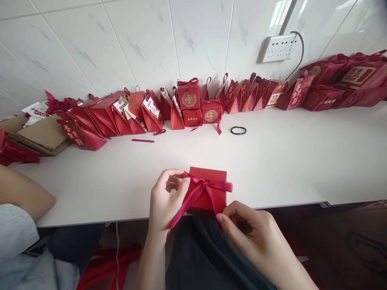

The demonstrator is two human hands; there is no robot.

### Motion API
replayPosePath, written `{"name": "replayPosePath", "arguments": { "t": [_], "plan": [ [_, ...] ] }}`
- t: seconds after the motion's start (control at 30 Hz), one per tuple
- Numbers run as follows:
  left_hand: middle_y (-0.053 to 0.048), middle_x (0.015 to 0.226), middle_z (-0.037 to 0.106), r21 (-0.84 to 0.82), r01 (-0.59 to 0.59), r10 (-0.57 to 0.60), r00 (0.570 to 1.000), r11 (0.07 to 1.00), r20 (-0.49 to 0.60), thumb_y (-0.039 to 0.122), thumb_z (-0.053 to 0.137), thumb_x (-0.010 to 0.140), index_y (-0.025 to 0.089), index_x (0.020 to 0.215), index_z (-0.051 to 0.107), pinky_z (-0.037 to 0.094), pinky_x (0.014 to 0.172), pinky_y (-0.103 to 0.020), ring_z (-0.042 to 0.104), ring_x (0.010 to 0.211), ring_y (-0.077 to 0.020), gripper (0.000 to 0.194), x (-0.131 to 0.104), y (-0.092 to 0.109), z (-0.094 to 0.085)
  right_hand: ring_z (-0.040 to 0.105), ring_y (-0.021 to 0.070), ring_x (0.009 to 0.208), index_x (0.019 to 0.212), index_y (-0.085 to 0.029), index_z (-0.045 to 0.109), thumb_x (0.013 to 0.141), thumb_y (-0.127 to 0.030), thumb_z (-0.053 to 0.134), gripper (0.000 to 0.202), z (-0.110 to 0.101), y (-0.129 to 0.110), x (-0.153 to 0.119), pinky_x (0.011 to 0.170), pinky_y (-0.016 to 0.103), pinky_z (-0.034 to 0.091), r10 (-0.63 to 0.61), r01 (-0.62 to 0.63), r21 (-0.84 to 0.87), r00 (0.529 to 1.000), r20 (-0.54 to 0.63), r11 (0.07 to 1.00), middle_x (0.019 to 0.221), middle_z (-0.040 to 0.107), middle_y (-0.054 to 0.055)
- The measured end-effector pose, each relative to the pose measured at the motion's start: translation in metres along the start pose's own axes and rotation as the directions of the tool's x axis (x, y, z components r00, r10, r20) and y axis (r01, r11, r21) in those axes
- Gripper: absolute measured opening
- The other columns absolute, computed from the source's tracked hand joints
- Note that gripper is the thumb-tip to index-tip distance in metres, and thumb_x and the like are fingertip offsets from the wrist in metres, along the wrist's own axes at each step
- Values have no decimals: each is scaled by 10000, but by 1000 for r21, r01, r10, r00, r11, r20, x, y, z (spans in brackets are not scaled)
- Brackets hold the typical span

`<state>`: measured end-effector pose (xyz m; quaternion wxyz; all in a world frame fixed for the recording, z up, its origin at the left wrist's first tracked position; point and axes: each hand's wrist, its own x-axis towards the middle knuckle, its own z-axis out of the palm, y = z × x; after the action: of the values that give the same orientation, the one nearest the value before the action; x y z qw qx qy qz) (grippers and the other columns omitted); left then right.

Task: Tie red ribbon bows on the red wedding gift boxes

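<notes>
A red gift box (216,175) rests at the table's front edge, with a crimson ribbon (204,184) tied in a bow on it. My left hand (167,193) pinches the bow's left loop between thumb and fingers, beside the box's left side. Below the knot, two ribbon tails hang down, the left one passing over my left wrist. My right hand (246,223) is closed at the box's lower right corner, its thumb and forefinger pinching the right tail near its end. The underside of the box is hidden.
Red gift boxes (189,98) and triangular gift bags line the tiled wall. A black elastic loop (238,130) and a dark red strip (143,141) lie on the white table (272,161). Another person's arm (24,193) rests at the left. A power strip (278,48) is on the wall.
</notes>
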<state>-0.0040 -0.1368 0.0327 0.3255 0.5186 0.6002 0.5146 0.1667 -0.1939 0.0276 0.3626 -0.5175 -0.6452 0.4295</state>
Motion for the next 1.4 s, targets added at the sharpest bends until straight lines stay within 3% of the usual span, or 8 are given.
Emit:
{"name": "replayPosePath", "arguments": {
  "t": [0.27, 0.43, 0.63, 0.83, 1.07, 1.23, 1.33, 1.4],
  "plan": [
    [-29, 765, 651, -159, 25, -11, 996, 987, 94, 303, 659, 746, 164, 771, 651, 481, 626, -182, 594, 705, -118, 141, 7, -3, -5, 387, 62, 429, 683, -188, 527, 899, -370, 486, 285, 2, 0, 4, 407, 164, 301, 9, -10, 27, 999, 44, 1000, 491, 452, -53],
    [32, 553, 534, -327, 207, -128, 961, 922, 246, 325, 663, 755, 169, 754, 596, 343, 425, -132, 423, 467, -51, 170, 9, -4, -14, 375, 62, 429, 664, -186, 516, 894, -341, 489, 278, 1, 1, 7, 395, 161, 286, -7, 6, 29, 1000, 19, 1000, 482, 444, -55],
    [73, 473, 476, -421, 301, -199, 942, 856, 269, 325, 643, 767, 181, 826, 566, 216, 368, -113, 273, 337, 2, 174, 12, -5, -14, 388, 58, 417, 654, -186, 504, 894, -351, 488, 292, 0, 3, 8, 386, 156, 290, -8, 8, 39, 1000, 7, 999, 473, 441, -58],
    [60, 491, 473, -391, 259, -181, 957, 883, 227, 353, 635, 758, 170, 839, 561, 233, 363, -127, 306, 350, -13, 214, 9, -8, -19, 395, 66, 414, 652, -188, 496, 897, -371, 473, 307, 0, 1, 8, 387, 170, 298, 12, -12, 27, 1000, 12, 1000, 467, 444, -50],
    [76, 508, 397, -297, 265, -178, 940, 917, 290, 378, 670, 722, 179, 809, 552, 226, 328, -128, 325, 358, -26, 247, 7, -11, -19, 416, 70, 431, 658, -186, 496, 898, -394, 474, 319, -3, -1, 9, 407, 174, 315, 40, -41, 34, 999, 33, 999, 491, 470, -44],
    [54, 563, 446, -158, 100, -69, 979, 982, 191, 349, 622, 771, 190, 918, 573, 309, 376, -161, 385, 420, -56, 222, 6, -13, -19, 419, 70, 491, 660, -178, 522, 897, -360, 488, 301, -8, 1, 9, 461, 165, 350, 27, -28, 15, 998, 54, 1000, 554, 520, -34],
    [-21, 880, 556, 13, -127, 125, 987, 992, 105, 299, 605, 790, 224, 1062, 568, 413, 480, -193, 507, 586, -85, 285, 5, -16, -22, 463, 81, 529, 652, -174, 545, 889, -360, 498, 305, -11, 1, 8, 469, 163, 370, 37, -37, 0, 997, 62, 999, 591, 555, -18],
    [-59, 1073, 530, 121, -277, 263, 958, 953, 116, 266, 583, 810, 236, 1050, 591, 490, 655, -236, 573, 863, -153, 243, 5, -16, -23, 491, 90, 548, 649, -172, 558, 884, -359, 503, 305, -12, 1, 8, 468, 162, 381, 43, -43, -4, 997, 63, 999, 600, 566, -9]
  ]
}}
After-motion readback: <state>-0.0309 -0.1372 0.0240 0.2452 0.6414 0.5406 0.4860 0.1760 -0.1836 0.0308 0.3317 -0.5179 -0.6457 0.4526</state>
